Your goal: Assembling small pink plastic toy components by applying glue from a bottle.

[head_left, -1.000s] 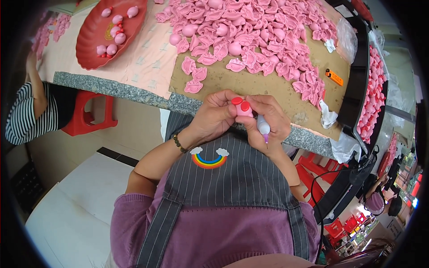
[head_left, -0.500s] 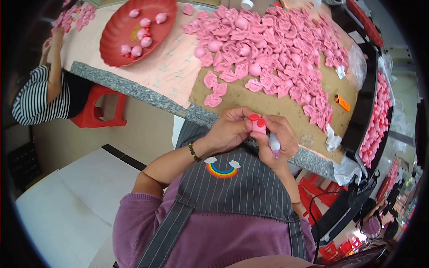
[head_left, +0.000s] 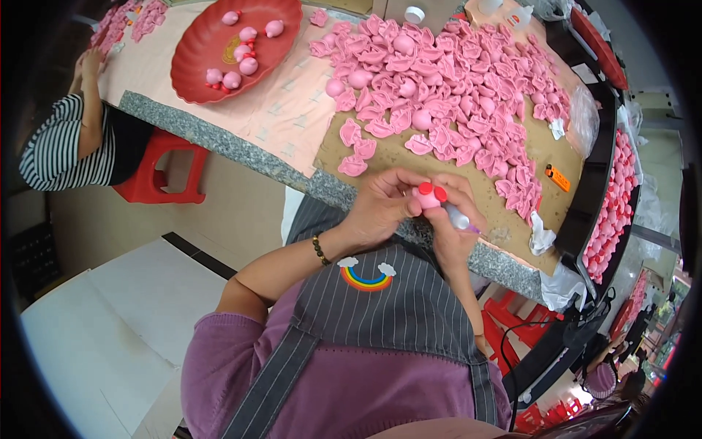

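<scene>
Granite edge point(head_left: 219, 137) | hands point(head_left: 374, 212) over it, pinching pink piece point(head_left: 423, 199) | board strip point(head_left: 398, 154) beyond

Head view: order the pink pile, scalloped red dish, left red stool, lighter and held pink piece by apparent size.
1. Pink pile
2. Red dish
3. Left red stool
Unranked: held pink piece and lighter look close; the piece seems nearer the camera.

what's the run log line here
left hand: holds small round pink-and-red piece | right hand: same piece, plus translucent purple-tipped bottle | ahead: heap of pink pieces
</scene>
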### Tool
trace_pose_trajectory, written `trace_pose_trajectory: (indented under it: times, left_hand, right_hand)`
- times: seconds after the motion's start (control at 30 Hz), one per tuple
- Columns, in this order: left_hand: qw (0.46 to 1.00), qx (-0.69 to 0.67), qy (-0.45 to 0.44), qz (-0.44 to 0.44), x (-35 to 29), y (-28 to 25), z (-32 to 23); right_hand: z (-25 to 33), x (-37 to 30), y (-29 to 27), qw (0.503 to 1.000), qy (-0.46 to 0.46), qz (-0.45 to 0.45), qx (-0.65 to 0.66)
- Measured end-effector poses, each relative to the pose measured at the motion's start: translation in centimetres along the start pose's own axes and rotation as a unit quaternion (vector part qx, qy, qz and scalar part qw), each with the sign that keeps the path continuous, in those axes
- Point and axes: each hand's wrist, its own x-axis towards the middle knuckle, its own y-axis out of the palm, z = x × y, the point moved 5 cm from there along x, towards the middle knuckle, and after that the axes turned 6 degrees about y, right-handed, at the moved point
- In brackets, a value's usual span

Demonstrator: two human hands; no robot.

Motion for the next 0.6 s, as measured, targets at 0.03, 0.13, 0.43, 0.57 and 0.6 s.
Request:
trace_pose_trajectory:
  times: [0.03, 0.13, 0.43, 0.57, 0.6]
  left_hand:
    - [0.995, 0.088, 0.031, 0.023, 0.1, 0.0, -0.6]
    - [0.973, 0.21, 0.083, 0.046, 0.2, 1.3, -2.3]
    - [0.964, 0.249, 0.05, 0.081, -0.1, 0.9, -1.9]
    - [0.971, 0.224, -0.001, 0.083, -0.3, 1.2, -1.9]
    - [0.973, 0.219, -0.022, 0.065, -0.4, 1.2, -1.9]
  right_hand:
    - [-0.1, 0.1, 0.2, 1.0, -0.016, -0.016, 0.002]
    - [0.0, -0.4, -0.4, 0.999, -0.029, -0.022, -0.036]
    - [1.3, -0.4, -0.4, 0.96, -0.178, 0.049, -0.211]
    - [2.3, -0.3, -0.1, 0.929, -0.249, 0.072, -0.264]
    - [2.4, -0.3, -0.1, 0.929, -0.248, 0.074, -0.264]
